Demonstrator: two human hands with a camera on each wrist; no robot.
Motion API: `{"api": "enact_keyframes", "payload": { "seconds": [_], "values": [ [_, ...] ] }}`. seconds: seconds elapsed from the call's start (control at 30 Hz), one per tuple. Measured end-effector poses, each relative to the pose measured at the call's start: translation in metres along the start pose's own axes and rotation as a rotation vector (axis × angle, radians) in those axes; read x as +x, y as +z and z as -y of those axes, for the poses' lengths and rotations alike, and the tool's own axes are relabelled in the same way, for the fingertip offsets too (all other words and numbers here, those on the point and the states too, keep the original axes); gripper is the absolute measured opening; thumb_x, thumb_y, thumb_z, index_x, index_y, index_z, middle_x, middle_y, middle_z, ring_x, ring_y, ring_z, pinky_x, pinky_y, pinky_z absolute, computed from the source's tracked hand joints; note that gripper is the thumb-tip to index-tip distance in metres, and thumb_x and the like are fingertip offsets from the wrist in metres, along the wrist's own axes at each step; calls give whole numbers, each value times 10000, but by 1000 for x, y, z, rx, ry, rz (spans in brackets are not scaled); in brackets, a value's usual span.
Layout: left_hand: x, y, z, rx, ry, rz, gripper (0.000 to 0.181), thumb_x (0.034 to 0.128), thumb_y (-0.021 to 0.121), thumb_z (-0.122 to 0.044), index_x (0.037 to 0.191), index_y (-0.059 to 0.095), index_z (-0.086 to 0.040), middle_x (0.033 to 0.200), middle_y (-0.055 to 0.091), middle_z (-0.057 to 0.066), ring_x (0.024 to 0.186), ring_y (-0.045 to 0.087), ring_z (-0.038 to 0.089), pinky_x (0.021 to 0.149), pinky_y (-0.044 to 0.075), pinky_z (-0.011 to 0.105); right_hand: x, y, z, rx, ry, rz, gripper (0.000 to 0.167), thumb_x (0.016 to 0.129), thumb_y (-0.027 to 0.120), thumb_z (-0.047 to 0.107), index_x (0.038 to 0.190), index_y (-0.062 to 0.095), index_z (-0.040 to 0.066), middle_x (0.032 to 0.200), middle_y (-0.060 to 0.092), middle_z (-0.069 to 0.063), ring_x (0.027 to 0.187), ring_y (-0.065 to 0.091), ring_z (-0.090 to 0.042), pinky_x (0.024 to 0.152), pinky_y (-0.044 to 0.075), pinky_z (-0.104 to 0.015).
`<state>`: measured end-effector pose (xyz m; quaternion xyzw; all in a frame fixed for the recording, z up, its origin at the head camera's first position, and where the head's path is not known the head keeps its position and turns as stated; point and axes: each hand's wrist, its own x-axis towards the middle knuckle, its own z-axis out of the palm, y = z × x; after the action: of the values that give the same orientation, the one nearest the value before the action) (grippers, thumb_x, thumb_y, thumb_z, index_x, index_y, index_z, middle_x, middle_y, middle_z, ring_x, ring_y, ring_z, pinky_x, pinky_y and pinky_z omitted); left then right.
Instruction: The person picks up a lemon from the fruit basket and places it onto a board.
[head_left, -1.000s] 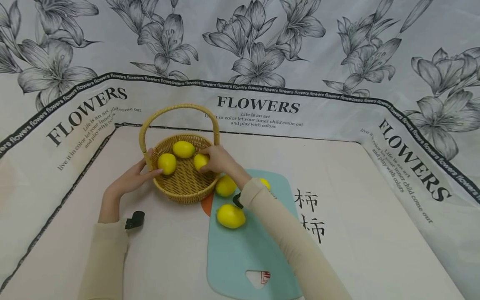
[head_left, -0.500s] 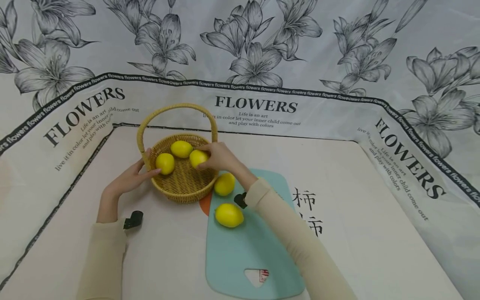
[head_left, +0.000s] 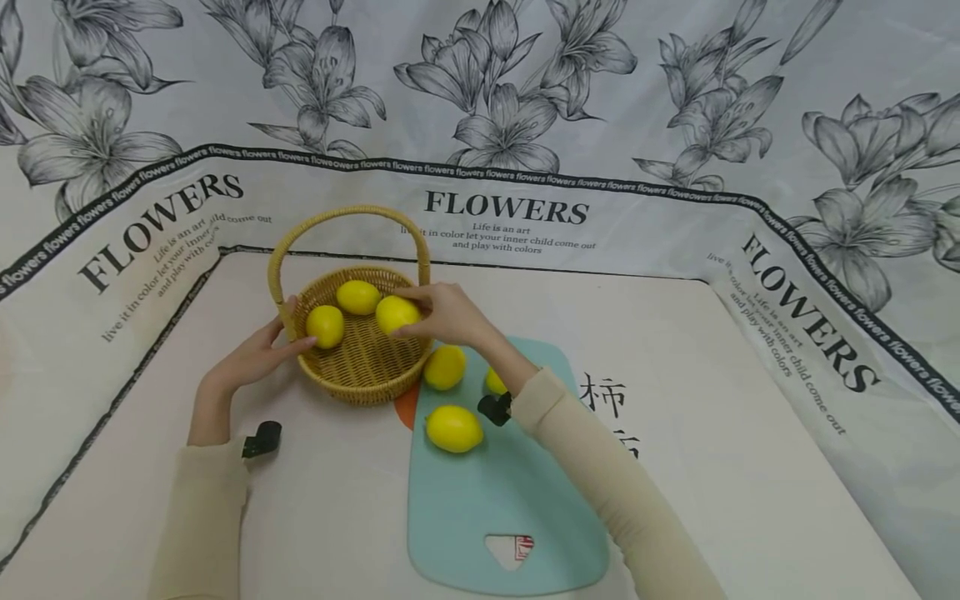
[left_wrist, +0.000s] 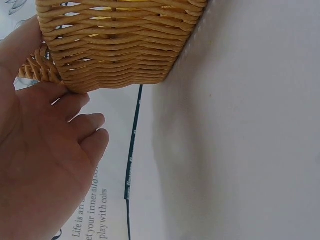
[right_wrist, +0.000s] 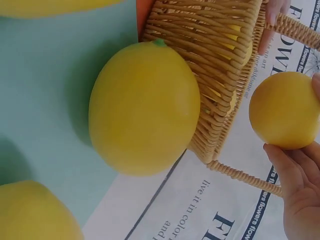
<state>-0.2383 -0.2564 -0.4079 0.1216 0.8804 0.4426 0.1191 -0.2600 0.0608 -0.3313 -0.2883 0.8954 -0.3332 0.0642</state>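
Note:
The wicker basket (head_left: 363, 383) stands at the back left, its tall handle (head_left: 352, 210) upright. My left hand (head_left: 258, 358) grips its left side, thumb over the rim and the other fingers outside, low against the weave in the left wrist view. My right hand (head_left: 453, 312) pinches a lemon (head_left: 397, 315) between thumb and fingers. The right wrist view has this held lemon (right_wrist: 284, 110) above the rim, apart from the basket. Inside lie two lemons, one at the back (head_left: 358, 297) and another lemon (head_left: 325, 327) by my left thumb.
On the pale blue cutting board (head_left: 502, 500) rest more lemons: one lemon (head_left: 445, 367) beside the basket, a nearer lemon (head_left: 453, 429), and a third lemon (head_left: 497, 381) partly behind my right wrist. Small black devices sit at both wrists. A flower-printed cloth (head_left: 510, 208) borders the table.
The right hand has raised its lemon slightly, so more of the fruit shows, and the right wrist has shifted right. The left hand keeps its grip. The whole view has drifted a little.

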Motion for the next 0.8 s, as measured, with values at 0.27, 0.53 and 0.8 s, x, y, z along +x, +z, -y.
{"api": "enact_keyframes", "payload": {
  "seconds": [0.27,0.53,0.8],
  "values": [
    [0,0,0,1,8,3,879,970,524,-471,1538,-91,-203,1600,-90,103,1423,-47,459,1073,36,700,-20,-4,6,60,-15,-27,646,794,809,310,1365,563,136,1278,620,-58,1116,594,-118,927,468,-198],
    [-1,-1,-1,6,-3,-1,883,966,520,-488,1540,-80,-187,1601,-76,117,1425,-37,458,1080,45,692,-41,-3,6,162,-26,-73,645,802,807,234,1375,543,101,1361,558,-81,1206,557,-160,947,448,-173],
    [-1,-1,-2,3,3,6,884,972,517,-473,1539,-87,-166,1598,-84,132,1420,-38,471,1075,44,698,-65,-4,0,222,7,-122,639,794,812,237,1358,559,78,1359,561,-64,1194,569,-161,938,463,-188]
  ]
}}
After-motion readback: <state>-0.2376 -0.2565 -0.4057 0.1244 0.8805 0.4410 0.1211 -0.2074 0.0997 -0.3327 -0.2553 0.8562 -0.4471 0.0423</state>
